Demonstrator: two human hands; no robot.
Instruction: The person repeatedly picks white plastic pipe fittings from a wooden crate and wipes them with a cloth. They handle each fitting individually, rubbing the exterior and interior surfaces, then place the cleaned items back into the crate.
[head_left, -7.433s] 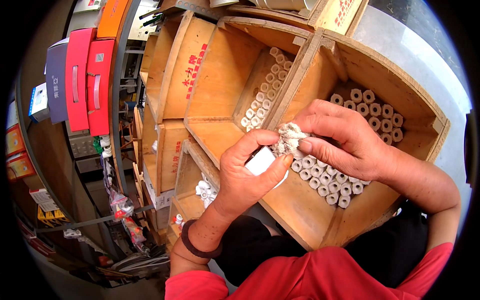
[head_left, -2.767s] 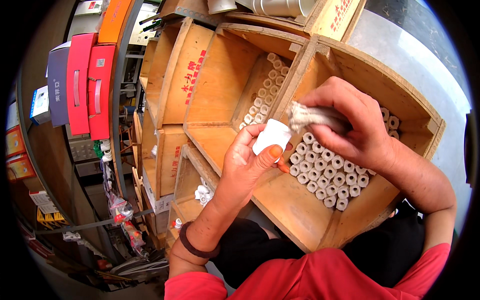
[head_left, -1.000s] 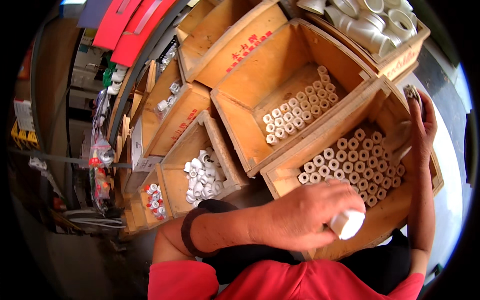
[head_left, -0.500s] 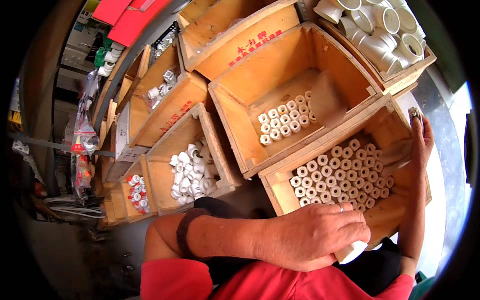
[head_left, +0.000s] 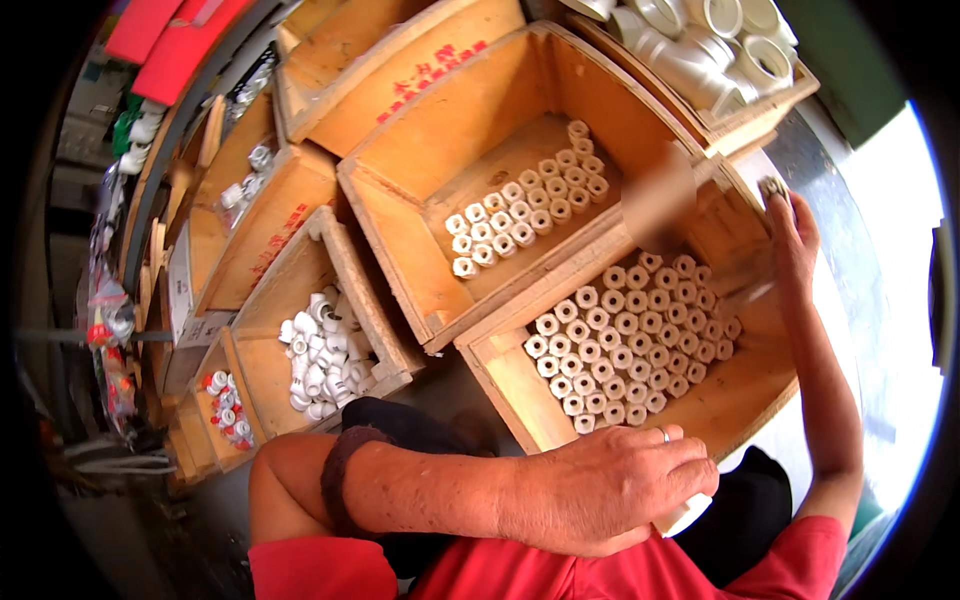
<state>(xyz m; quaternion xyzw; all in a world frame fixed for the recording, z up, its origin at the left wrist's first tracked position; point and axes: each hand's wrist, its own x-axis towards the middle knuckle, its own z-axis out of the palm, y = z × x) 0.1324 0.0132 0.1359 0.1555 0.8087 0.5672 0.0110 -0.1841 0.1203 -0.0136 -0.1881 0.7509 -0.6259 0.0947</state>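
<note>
My left hand point(head_left: 610, 490) is closed around a white plastic pipe fitting point(head_left: 686, 515), held low near my lap. Most of the fitting is hidden under the palm and fingers. My right hand point(head_left: 795, 235) is raised at the right edge of a wooden box point(head_left: 510, 385). Its fingers are curled at a small greyish object point(head_left: 771, 188), too small to name. Rows of white fittings point(head_left: 625, 340) stand on end in that box, hole upward. Farther away, a larger wooden box point(head_left: 400, 215) holds shorter rows of similar white fittings point(head_left: 520, 212).
On the left, a wooden bin point(head_left: 265, 320) holds loose white elbows point(head_left: 320, 365), beside small red-and-white fittings point(head_left: 228, 410). Large white pipe fittings point(head_left: 690, 60) fill a crate at the far right. Red sheets point(head_left: 180, 50) lie at the far left. A blurred brown patch covers part of the boxes.
My view has turned, so the boxes appear farther left. The left hand still grips the white fitting; the right hand stays by the box's right edge.
</note>
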